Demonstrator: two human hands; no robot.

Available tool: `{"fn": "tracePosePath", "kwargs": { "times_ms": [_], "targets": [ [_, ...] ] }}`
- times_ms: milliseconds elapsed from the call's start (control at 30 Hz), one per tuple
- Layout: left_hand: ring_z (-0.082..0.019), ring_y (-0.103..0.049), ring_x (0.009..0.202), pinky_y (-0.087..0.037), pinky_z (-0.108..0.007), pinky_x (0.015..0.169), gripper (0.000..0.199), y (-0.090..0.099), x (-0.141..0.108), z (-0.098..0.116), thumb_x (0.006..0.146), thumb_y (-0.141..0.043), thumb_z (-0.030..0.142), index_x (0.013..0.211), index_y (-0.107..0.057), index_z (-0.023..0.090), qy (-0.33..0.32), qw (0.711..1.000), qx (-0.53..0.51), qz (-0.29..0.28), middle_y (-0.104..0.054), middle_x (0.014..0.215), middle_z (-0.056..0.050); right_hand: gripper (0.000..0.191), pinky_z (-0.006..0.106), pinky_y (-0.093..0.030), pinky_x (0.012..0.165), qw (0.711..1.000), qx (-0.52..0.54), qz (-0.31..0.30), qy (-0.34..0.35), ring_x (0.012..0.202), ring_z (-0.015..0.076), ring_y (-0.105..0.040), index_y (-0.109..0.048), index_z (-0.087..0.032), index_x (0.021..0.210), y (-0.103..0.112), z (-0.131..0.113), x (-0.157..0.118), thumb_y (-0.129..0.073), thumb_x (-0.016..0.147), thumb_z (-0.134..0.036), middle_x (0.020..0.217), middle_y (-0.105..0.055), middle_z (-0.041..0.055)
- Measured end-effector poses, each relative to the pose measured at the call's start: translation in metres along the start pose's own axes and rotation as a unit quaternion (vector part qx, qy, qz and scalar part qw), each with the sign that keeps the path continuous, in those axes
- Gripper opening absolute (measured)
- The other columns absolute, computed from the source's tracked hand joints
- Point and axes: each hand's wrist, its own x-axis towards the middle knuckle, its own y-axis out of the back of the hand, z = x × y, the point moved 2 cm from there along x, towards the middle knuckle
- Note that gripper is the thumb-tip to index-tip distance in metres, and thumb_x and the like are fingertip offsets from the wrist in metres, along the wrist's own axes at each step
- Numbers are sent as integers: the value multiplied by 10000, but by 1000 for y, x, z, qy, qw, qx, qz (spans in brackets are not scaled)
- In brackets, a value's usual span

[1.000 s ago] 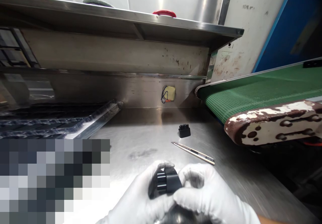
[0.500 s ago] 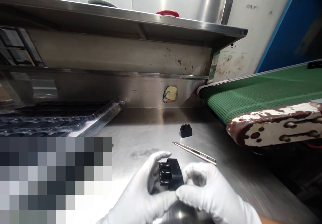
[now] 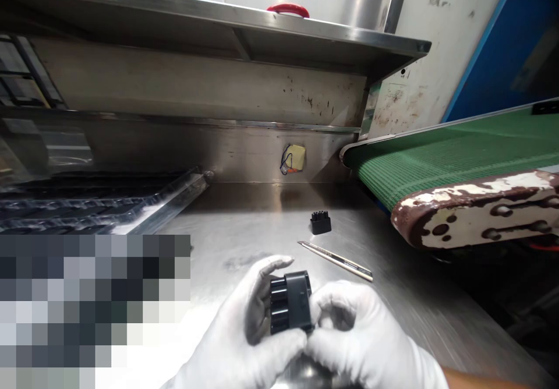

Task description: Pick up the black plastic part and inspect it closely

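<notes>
Gripping one black plastic connector (image 3: 290,301) between them low at the near edge of the steel table (image 3: 244,232), the gloved left hand (image 3: 244,331) and right hand (image 3: 362,342) both closed on it, and it looked best kept pinched by its flat sides so the ribbed face stayed visible. Counted, there were two connectors, the second connector (image 3: 320,223) lying farther off near one metal tool (image 3: 336,260), possibly tweezers, and one green conveyor belt (image 3: 449,159) stood at the right.
</notes>
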Motion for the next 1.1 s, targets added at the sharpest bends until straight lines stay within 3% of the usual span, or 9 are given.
{"fn": "tracePosePath", "kwargs": {
  "times_ms": [233,433,600,767,967,1100],
  "targets": [
    [-267,-616,1101,-566,-323,882,671,1,-6,2,714,-826,309,1258,-435,275,23,999,21,30,-597,1181,-54,140,261,-314,527,1000,-29,7,2,568,121,-420,-580,-144,640,-3,0,-2,-662,601,-251,616,-504,13],
    [-236,-625,1076,-559,-289,881,660,-4,-3,7,676,-750,147,1251,-445,256,35,998,30,36,-626,1115,-40,35,245,-350,541,987,-92,6,129,594,120,-482,-637,-142,624,3,11,1,-651,636,-113,672,-569,17],
    [-218,-645,1044,-568,-250,842,570,-11,-4,16,673,-778,152,1176,-524,236,53,995,7,81,-645,1106,-29,130,253,-367,541,975,-129,5,183,573,122,-495,-701,-127,707,6,16,2,-624,625,-61,684,-593,18],
    [-188,-672,869,-559,-226,676,397,-11,-8,13,740,-807,240,1069,-585,222,49,997,-23,55,-674,995,-23,47,254,-318,502,979,-101,-1,175,536,106,-438,-689,-131,734,4,12,-2,-676,715,-172,637,-537,-7],
    [-171,-632,978,-538,-213,866,357,-5,-10,10,668,-888,257,946,-664,235,44,994,45,89,-678,974,6,70,215,-293,505,993,-61,6,97,548,77,-411,-642,-129,707,3,4,-7,-705,729,-147,605,-481,-42],
    [-173,-639,953,-541,-208,840,346,-9,-10,9,669,-896,294,921,-669,229,48,995,11,87,-683,958,1,112,234,-287,537,999,-7,-16,37,566,85,-400,-634,-119,740,1,0,-8,-727,720,-178,606,-471,-39]
  ]
}}
